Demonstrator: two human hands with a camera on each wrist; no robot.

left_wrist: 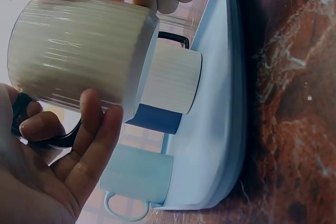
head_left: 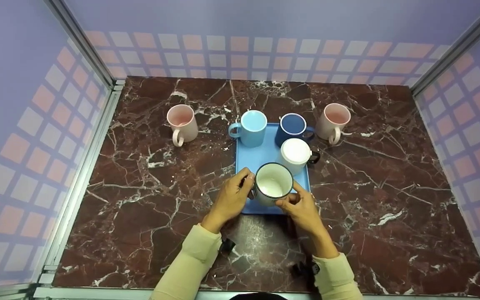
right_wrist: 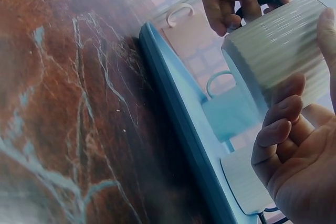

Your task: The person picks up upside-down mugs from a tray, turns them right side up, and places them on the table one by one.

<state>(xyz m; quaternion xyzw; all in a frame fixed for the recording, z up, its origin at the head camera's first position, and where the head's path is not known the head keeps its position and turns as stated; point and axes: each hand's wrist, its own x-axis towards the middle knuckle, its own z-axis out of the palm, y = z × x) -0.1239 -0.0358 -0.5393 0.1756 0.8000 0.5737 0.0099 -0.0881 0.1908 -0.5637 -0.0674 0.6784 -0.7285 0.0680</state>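
Both hands hold a white ribbed mug with a dark rim and black handle, mouth up, above the front of a blue tray. My left hand grips it at the handle, fingertips along its side. On the opposite side, my right hand holds the mug's wall between thumb and fingers. Just behind it on the tray, a similar white mug stands upside down, black handle to the right. At the tray's back are a light blue mug, handle left, and a dark blue mug, handle right.
A pink mug stands upright left of the tray on the dark red marbled table. Another pink mug is at the back right, close to the dark blue one. Purple panels with tile patterns surround the table's back and sides.
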